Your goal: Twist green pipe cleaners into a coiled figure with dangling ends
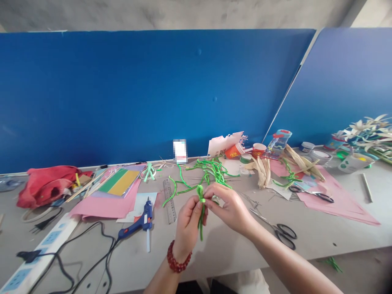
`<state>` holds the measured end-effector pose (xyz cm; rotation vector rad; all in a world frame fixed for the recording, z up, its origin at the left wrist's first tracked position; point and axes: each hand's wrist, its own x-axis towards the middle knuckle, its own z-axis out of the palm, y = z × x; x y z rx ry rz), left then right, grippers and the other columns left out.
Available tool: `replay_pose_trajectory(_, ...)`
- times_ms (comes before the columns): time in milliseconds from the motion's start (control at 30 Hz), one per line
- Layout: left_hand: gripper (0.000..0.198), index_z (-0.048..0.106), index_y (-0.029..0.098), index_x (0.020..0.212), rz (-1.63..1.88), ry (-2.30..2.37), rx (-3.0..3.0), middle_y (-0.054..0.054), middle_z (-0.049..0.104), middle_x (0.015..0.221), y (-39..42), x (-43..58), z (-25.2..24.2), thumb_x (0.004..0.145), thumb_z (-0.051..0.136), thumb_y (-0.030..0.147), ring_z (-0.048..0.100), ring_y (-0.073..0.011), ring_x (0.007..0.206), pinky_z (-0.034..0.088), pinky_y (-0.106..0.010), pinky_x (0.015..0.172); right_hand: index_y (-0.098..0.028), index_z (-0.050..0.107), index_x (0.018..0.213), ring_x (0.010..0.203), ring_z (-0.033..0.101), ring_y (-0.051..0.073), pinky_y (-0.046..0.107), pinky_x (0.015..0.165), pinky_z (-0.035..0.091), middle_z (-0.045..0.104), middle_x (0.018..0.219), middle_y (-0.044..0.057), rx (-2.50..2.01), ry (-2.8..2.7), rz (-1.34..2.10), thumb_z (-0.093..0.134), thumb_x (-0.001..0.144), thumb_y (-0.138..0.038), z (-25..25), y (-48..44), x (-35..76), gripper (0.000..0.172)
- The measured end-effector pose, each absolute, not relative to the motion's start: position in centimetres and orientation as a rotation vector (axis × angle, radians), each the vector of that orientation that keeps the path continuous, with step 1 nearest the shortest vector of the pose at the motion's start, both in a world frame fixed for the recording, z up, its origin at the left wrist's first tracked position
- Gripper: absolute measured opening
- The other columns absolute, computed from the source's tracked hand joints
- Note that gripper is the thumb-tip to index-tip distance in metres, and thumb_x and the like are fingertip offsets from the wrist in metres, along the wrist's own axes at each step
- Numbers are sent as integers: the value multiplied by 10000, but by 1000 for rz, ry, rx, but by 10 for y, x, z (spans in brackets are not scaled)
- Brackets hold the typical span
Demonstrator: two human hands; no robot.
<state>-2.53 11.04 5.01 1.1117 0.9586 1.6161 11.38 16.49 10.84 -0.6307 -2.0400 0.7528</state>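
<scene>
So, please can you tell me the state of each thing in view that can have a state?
left hand: pinching the green pipe cleaner
right hand: pinching the green pipe cleaner near its bent top
blue hot glue gun: lying on its side, white glue stick protruding
scissors: lying on the table
orange paper cup: tipped on its side
red cloth: crumpled
</scene>
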Motion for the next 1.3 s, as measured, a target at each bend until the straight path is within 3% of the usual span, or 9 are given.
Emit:
replay_pose_trajectory(67,285,580,181,823,1623,1065,1241,36,433,642,106,-26,53,983,503,404,388,-103,546,335,-223,502,-217,575,797,742,601,153,256,667,474,622,794,8,-627,-2038,736,593,889,-123,107,165,115,133)
replay_pose_trajectory(233,214,597,186,916,1590,1274,1598,-15,569,790,102,-26,63,978,504,369,512,-151,703,417,-250,642,-208,577,804,712,578,156,247,628,449,616,798,30,-606,-2064,435,554,901,-115,103,161,113,136)
replay_pose_trajectory(367,276,550,193,775,1599,1350,1623,15,531,687,106,-26,73,1004,463,322,491,-132,633,391,-237,614,-209,569,776,685,570,155,249,633,445,608,749,24,-583,-2067,298,503,925,-98,103,157,113,196)
replay_pose_trajectory(600,395,518,186,645,1623,1234,1495,10,493,622,105,-27,77,1006,461,337,463,-131,605,370,-254,617,-211,593,829,721,600,157,259,665,476,650,772,29,-502,-2104,370,485,953,-95,109,155,119,202)
replay_pose_trajectory(867,307,642,172,730,1591,824,1127,-5,548,636,104,-30,69,893,643,431,488,-114,498,360,-236,459,-216,603,859,758,644,162,277,686,520,681,806,38,-340,-2112,540,543,962,-160,117,164,129,132)
replay_pose_trajectory(1167,389,699,149,747,1255,788,1463,-48,595,583,105,-54,71,941,558,455,562,-153,500,434,-269,529,-204,656,911,788,651,158,284,696,516,702,852,39,-332,-2310,718,571,966,-179,125,170,143,104)
replay_pose_trajectory(1300,379,718,146,818,1172,861,1583,-35,570,590,106,-57,77,968,512,427,516,-135,496,404,-253,537,-207,694,944,786,639,151,271,695,497,696,854,29,-350,-2522,756,561,969,-178,145,181,152,139)
